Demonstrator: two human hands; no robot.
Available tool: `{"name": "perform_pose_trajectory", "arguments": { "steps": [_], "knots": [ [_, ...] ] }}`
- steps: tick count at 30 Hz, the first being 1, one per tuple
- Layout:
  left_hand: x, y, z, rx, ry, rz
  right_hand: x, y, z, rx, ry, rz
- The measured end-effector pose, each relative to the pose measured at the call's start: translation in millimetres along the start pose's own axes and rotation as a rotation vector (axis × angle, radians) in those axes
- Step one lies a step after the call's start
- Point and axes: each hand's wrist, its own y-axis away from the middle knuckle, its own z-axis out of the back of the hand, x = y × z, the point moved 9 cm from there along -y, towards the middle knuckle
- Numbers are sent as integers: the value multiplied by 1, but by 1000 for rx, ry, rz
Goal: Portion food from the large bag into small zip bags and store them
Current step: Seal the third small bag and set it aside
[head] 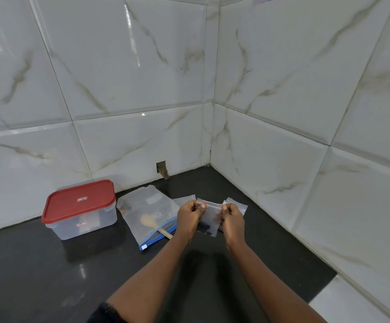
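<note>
Left hand [190,214] and right hand [232,217] pinch small zip bag [209,220] top; half-pressed seal could spill dark contents.

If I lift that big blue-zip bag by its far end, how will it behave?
Probably floppy: the large bag is thin, wrinkled film lying flat on the counter. The wooden spoon pokes out of its mouth, so it would likely slide out. It looks nearly empty, so likely light.
</note>
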Motion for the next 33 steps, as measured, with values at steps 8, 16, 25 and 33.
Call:
{"name": "perform_pose_trajectory", "arguments": {
  "steps": [8,16,25,33],
  "knots": [
    [4,-1,-7,-8,3,-6,8,6,3,87,17,109],
    [19,2,-10,60,81,47,-6,6,3,56,-54,55],
    [31,7,-15,90,140,80,-16,10,3,72,-41,47],
    [45,3,-29,244,21,110,-35,8,10,78,-23,-27]
  ]
}}
